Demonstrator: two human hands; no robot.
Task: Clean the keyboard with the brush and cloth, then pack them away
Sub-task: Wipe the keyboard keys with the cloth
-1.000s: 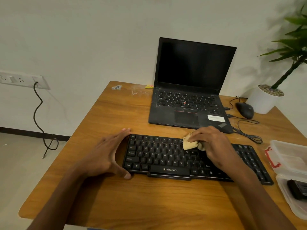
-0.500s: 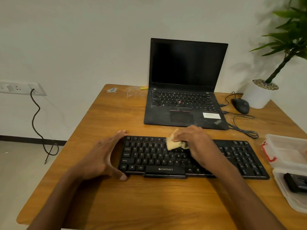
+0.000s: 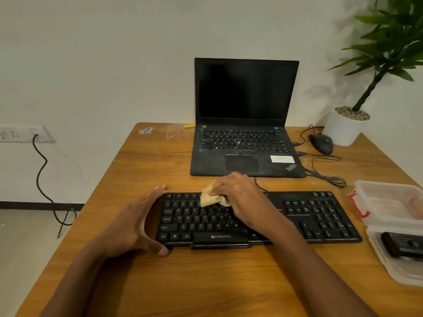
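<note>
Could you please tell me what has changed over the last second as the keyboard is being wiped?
The right hand, gripping the cloth, has slid leftward along the upper key rows of the keyboard, from mid-board toward its left end. The left hand still braces the keyboard's left edge. The laptop, mouse and plastic container stayed put.

On the one wooden table [image 3: 142, 282] lie one black keyboard [image 3: 320, 216], one open laptop [image 3: 245, 124], one black mouse [image 3: 321, 143], one crumpled cloth [image 3: 209, 197], two clear plastic containers [image 3: 389, 202], the nearer holding one dark object [image 3: 402, 244], one potted plant [image 3: 345, 126], and one small yellow item [image 3: 189, 125]. Two hands show, the left hand [image 3: 135, 225] and the right hand [image 3: 240, 197]; one wall socket [image 3: 20, 133] carries one cable [image 3: 43, 177]
</note>
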